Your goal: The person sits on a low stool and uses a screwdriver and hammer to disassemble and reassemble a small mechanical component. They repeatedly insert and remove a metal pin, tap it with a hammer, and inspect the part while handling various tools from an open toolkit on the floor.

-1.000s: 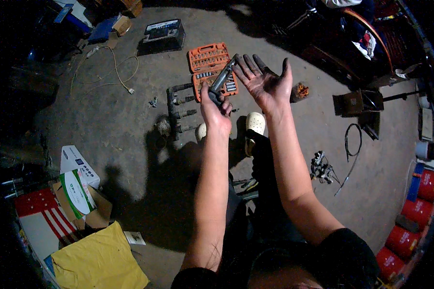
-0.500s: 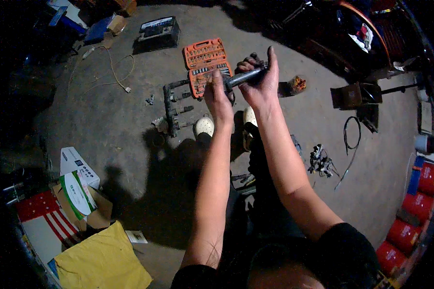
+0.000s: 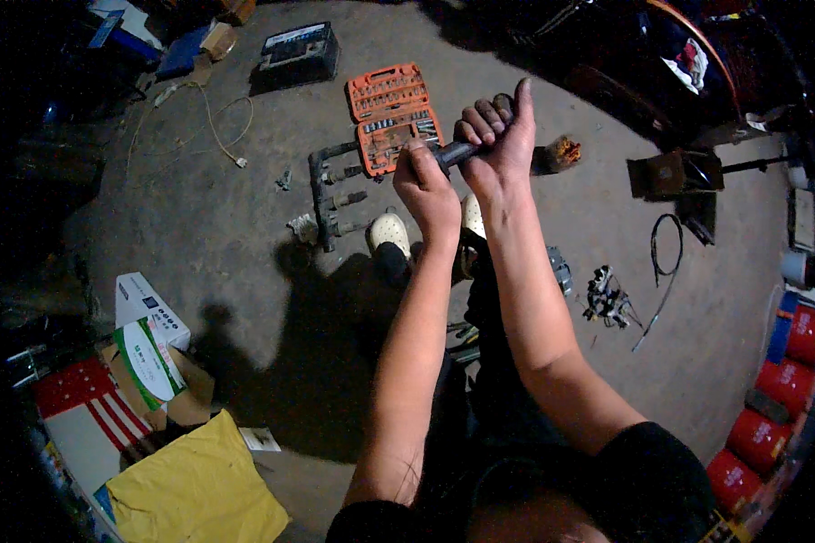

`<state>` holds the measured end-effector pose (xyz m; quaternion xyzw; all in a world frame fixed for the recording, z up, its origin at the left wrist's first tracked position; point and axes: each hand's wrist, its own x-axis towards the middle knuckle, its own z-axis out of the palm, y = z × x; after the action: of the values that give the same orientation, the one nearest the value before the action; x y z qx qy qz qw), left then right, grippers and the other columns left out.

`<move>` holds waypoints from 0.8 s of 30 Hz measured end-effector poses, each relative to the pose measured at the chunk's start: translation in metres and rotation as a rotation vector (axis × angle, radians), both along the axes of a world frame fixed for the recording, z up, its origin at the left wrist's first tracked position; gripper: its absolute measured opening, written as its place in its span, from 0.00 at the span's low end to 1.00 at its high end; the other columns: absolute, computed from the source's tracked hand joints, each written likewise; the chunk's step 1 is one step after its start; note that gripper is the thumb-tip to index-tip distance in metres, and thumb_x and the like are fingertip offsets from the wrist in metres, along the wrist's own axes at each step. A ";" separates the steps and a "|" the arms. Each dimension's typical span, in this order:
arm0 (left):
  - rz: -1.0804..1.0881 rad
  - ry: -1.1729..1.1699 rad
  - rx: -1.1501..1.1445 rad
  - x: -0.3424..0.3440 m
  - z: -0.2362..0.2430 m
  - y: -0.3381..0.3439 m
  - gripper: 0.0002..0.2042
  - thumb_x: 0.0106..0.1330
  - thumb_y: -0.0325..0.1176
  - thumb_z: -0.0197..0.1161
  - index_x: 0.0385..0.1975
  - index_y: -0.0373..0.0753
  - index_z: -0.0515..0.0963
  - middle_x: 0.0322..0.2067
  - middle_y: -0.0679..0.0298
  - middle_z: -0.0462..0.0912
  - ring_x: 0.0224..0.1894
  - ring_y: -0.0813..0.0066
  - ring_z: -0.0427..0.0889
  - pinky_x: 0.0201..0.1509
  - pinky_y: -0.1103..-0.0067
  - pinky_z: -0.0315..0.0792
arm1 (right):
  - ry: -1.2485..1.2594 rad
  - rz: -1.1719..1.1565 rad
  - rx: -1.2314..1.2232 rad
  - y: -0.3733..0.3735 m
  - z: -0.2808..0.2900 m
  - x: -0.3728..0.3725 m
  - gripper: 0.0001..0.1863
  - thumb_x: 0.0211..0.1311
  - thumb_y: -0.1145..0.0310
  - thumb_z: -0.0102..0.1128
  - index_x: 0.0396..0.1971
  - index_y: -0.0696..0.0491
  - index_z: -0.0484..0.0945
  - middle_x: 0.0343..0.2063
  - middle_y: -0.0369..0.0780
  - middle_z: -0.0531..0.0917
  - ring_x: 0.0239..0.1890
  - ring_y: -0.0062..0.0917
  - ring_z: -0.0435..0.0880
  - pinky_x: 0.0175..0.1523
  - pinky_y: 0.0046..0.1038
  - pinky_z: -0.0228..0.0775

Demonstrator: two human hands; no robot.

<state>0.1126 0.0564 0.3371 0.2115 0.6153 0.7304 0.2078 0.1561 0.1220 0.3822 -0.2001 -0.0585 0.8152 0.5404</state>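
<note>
A dark cylindrical part (image 3: 456, 152) stretches between my two hands, held above the floor in front of my feet. Its near end disappears into my left hand (image 3: 428, 190), which is closed with the thumb bent over it. My right hand (image 3: 500, 145) wraps curled, dirt-blackened fingers around the other end, its thumb sticking up. Both ends are hidden by the hands, so I cannot tell the part's exact kind. Just beyond my left hand lies an open orange socket set case (image 3: 385, 72). A dark metal rail with several prongs (image 3: 320, 195) rests on the floor to its left.
A car battery (image 3: 296, 59) and a cable with a plug (image 3: 242, 163) lie far left. On the right are a wiring bundle (image 3: 609, 299), a black hose (image 3: 666, 244) and red containers (image 3: 759, 441). Boxes and a yellow bag (image 3: 199, 484) occupy the near left.
My right fingers have curled around the part, which lay across a more open palm before. The left thumb has bent down over it. Both hands have shifted slightly right.
</note>
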 end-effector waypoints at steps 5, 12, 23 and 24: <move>-0.015 -0.145 -0.095 -0.005 0.001 -0.001 0.22 0.68 0.46 0.41 0.38 0.31 0.73 0.34 0.60 0.77 0.36 0.70 0.73 0.44 0.74 0.67 | -0.126 -0.025 0.118 -0.005 0.002 -0.007 0.27 0.63 0.50 0.49 0.09 0.45 0.54 0.07 0.28 0.54 0.10 0.14 0.50 0.17 0.19 0.43; -0.022 -0.624 0.035 -0.005 0.018 0.002 0.21 0.66 0.48 0.44 0.39 0.35 0.72 0.32 0.64 0.76 0.32 0.76 0.74 0.36 0.78 0.70 | -0.347 -0.074 0.155 -0.015 0.014 -0.015 0.25 0.63 0.52 0.50 0.12 0.46 0.54 0.09 0.28 0.53 0.11 0.16 0.51 0.18 0.21 0.44; -0.110 -0.736 0.071 -0.062 -0.003 -0.014 0.15 0.62 0.48 0.47 0.34 0.44 0.73 0.26 0.69 0.78 0.25 0.77 0.76 0.26 0.81 0.69 | -0.345 0.248 0.367 -0.029 -0.016 -0.014 0.31 0.60 0.39 0.44 0.40 0.56 0.74 0.34 0.40 0.80 0.36 0.25 0.79 0.43 0.29 0.70; -0.172 -0.682 -0.051 -0.078 -0.001 -0.028 0.13 0.60 0.46 0.51 0.34 0.43 0.73 0.26 0.68 0.77 0.24 0.77 0.75 0.26 0.80 0.69 | -0.264 0.415 0.198 -0.033 0.000 -0.005 0.41 0.57 0.31 0.33 0.49 0.56 0.71 0.44 0.42 0.78 0.45 0.30 0.77 0.50 0.32 0.66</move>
<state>0.0349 0.0286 0.3359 0.0013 0.5085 0.7231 0.4674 0.1515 0.0885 0.3822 -0.2345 -0.2478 0.8657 0.3663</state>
